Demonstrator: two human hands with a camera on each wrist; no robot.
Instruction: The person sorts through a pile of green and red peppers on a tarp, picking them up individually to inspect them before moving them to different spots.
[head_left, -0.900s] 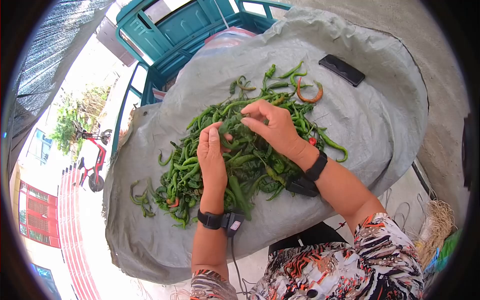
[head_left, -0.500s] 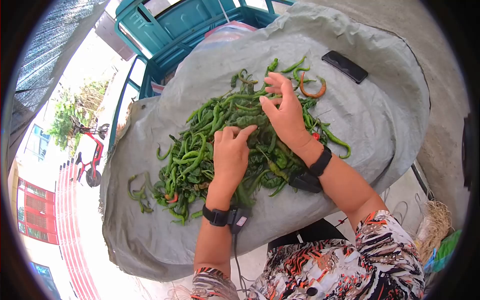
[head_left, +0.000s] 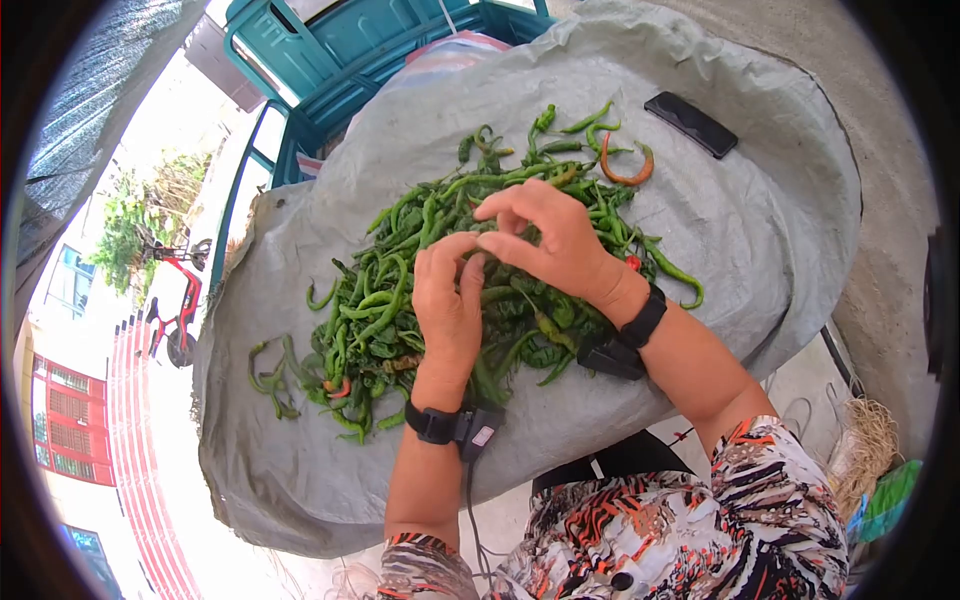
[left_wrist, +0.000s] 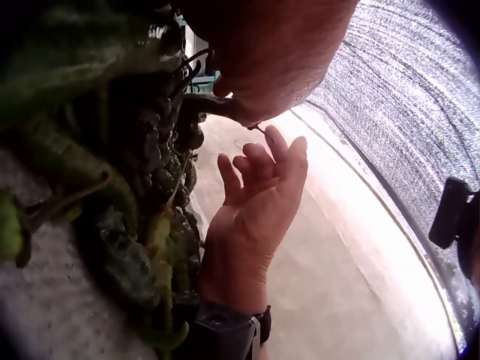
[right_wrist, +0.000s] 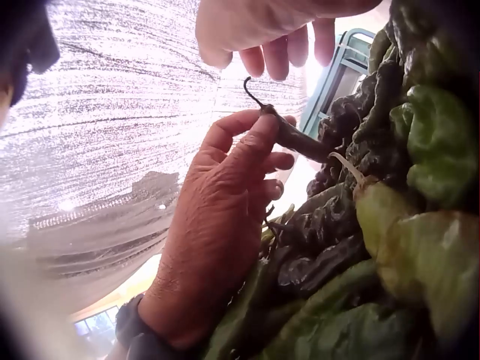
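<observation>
The left hand (head_left: 449, 300) pinches a dark pepper (right_wrist: 300, 141) by its stem end above the pile of green peppers (head_left: 400, 290); the right hand (head_left: 545, 240) hovers just beside, fingers loosely curled, holding nothing. The pile lies on a grey tarp (head_left: 740, 220); a black phone (head_left: 690, 124) rests apart.

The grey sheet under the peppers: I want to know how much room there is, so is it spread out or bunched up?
Spread out. The grey sheet lies draped wide, bare beyond the green peppers.
</observation>
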